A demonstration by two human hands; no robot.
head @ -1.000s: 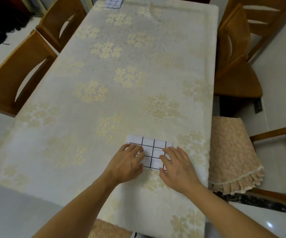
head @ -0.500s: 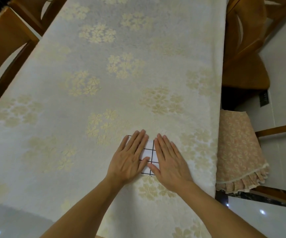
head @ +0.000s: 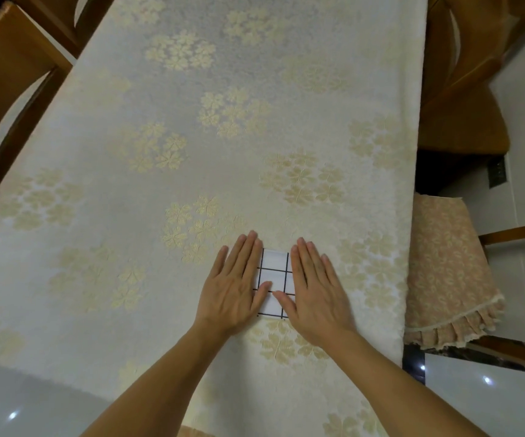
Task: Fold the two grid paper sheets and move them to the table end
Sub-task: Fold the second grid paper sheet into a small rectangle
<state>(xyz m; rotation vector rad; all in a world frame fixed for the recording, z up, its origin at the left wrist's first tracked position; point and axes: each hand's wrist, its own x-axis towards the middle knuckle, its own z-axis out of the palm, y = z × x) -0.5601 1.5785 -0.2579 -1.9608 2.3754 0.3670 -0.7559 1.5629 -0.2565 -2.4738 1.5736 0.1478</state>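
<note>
The left hand (head: 234,287) lay flat, fingers straight, pressing the folded grid paper (head: 274,280) near the table's (head: 160,105) near edge; the right hand (head: 316,293) pressed likewise, neither gripping. Uneven pressure could have skewed the crease, or lifting off might have let it spring open

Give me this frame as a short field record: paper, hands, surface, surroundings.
paper: folded grid sheet, flat on the tablecloth, only one sheet in view
left hand: flat, fingers straight, pressing the sheet's left side
right hand: flat, fingers straight, pressing the sheet's right side
surface: cream floral tablecloth
surroundings: wooden chairs on both sides, a cushion on the right
</note>
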